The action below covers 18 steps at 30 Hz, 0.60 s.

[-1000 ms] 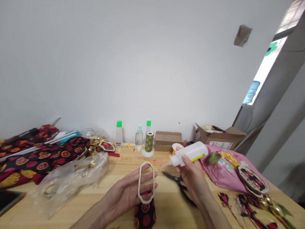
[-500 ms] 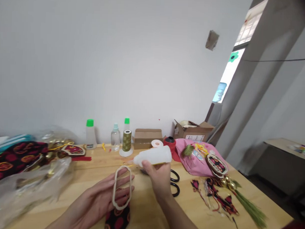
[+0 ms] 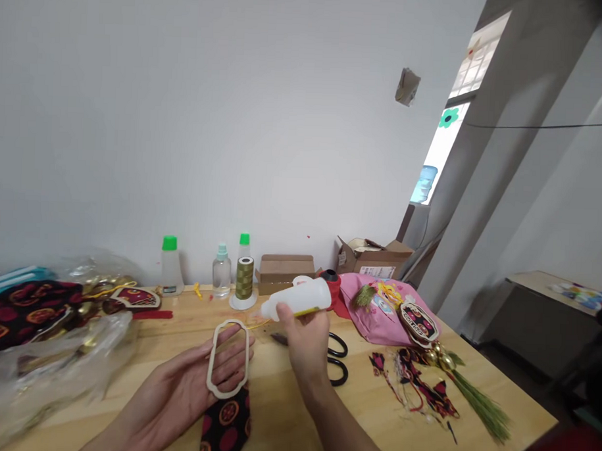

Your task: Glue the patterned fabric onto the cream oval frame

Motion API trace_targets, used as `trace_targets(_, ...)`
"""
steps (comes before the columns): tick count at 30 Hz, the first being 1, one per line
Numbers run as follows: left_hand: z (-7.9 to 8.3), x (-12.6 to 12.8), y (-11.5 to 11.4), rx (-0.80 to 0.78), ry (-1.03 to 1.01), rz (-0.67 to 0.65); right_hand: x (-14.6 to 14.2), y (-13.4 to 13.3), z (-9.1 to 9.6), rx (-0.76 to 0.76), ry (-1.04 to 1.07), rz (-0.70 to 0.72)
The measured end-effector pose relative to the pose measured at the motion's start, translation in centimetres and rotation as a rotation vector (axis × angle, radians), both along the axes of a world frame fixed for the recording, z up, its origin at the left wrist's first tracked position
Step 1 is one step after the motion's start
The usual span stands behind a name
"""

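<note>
On the upturned palm side of my left hand (image 3: 177, 382) rests a pale wooden-looking frame (image 3: 224, 394) with a scalloped outline. The fingers lie extended beneath it and show through its opening. My right hand (image 3: 307, 347) grips a white squeeze bottle (image 3: 303, 296), tilted with its nozzle pointing left above the frame's upper right; the two are apart. Below the frame lies dark fabric (image 3: 225, 425) with red and orange round patterns. Black-handled scissors (image 3: 346, 373) lie partly behind my right hand.
Along the wall stand green-capped bottles (image 3: 171, 267), a clear bottle (image 3: 221, 275), an olive thread spool (image 3: 244, 279) and cardboard boxes (image 3: 373, 261). A pink bag (image 3: 376, 323), fabric scraps (image 3: 430, 396) and a green tassel (image 3: 482, 406) lie right. Plastic wrapping (image 3: 79, 369) covers the left side.
The view has shifted slightly, moving most things a little left in the picture. The squeeze bottle has risen slightly relative to the frame. Both hands keep their holds.
</note>
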<state>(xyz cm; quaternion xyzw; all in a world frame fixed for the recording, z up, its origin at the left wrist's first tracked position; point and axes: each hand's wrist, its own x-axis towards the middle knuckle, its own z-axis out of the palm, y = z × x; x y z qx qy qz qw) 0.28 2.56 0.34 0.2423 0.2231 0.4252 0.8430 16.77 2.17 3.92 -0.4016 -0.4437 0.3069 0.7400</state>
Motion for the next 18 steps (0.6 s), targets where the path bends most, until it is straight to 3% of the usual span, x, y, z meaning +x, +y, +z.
trace_targets(5, 0.4, 0.0, -0.1, 0.031, -0.071, -0.023, -0.1, 0.4, 1.6, 0.053, 0.141, 0.051)
trace_targets(12, 0.6, -0.1, -0.9, 0.094, -0.112, -0.123, -1.0, -1.8, 0.0, 0.052, 0.093, 0.047)
trace_targets(18, 0.5, -0.1, -1.1, 0.144, -0.1, -0.223, -1.0, -2.4, 0.1, 0.032, 0.014, -0.001)
